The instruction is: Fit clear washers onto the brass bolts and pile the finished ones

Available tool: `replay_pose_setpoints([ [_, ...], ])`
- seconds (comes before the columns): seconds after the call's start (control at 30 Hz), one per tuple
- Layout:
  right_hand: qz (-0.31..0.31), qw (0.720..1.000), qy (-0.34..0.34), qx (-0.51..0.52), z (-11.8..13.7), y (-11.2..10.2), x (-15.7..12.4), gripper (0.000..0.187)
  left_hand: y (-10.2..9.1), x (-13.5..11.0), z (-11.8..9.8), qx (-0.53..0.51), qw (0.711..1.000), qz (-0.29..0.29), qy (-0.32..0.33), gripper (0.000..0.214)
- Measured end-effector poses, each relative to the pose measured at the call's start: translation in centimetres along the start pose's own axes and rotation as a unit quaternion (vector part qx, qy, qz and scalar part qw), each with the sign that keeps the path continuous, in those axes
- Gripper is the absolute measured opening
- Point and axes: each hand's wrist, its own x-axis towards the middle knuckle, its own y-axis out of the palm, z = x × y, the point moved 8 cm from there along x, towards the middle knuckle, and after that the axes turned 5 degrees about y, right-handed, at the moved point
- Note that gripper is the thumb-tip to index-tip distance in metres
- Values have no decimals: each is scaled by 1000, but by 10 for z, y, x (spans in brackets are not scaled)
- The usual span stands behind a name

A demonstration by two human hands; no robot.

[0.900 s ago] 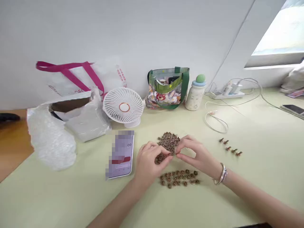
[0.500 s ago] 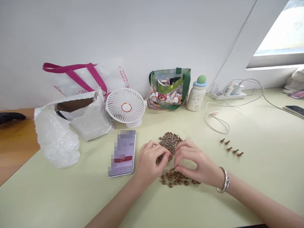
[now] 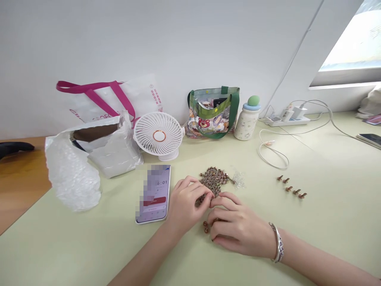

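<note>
A heap of small copper-coloured metal screws (image 3: pixel 212 178), round-headed with short shanks, lies in front of me. My left hand (image 3: pixel 189 202) rests at the heap's left front side, thumb and forefinger pinched together at its edge; anything between them is too small to make out. Palm down, my right hand (image 3: pixel 233 226) curls its fingers over loose screws in front of the heap. Two loose screws (image 3: pixel 206 227) show left of its fingertips; the others there are mostly hidden beneath it. To the right, a slanting row of several screws (image 3: pixel 288 188) lies apart.
A phone (image 3: pixel 154 194) lies left of my left hand. Behind are a torn white plastic mailer (image 3: pixel 73 178), a white fan (image 3: pixel 159 135), a patterned bag (image 3: pixel 211 119) and a bottle (image 3: pixel 246 121). Clear bits (image 3: pixel 239 179) lie beside the heap. A white cable (image 3: pixel 272 153) loops at right.
My right hand has come down and nearer to me, from pinching near the heap to covering the loose screws. The clear bits are now more visible. My left hand has barely moved.
</note>
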Motion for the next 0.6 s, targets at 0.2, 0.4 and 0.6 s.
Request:
replay_pose_setpoints([
  [0.2, -44, 999, 14, 19, -12, -17, 4, 7, -2, 1, -3, 11, 1000, -7, 20, 18],
  [0.4, -107, 987, 119, -17, -57, -47, 1, 11, -2, 1, -4, 19, 1000, -5, 18, 17],
  [0.6, -93, 994, 49, -35, 12, -22, 0, 11, -2, 0, -4, 32, 999, 3, 17, 19],
])
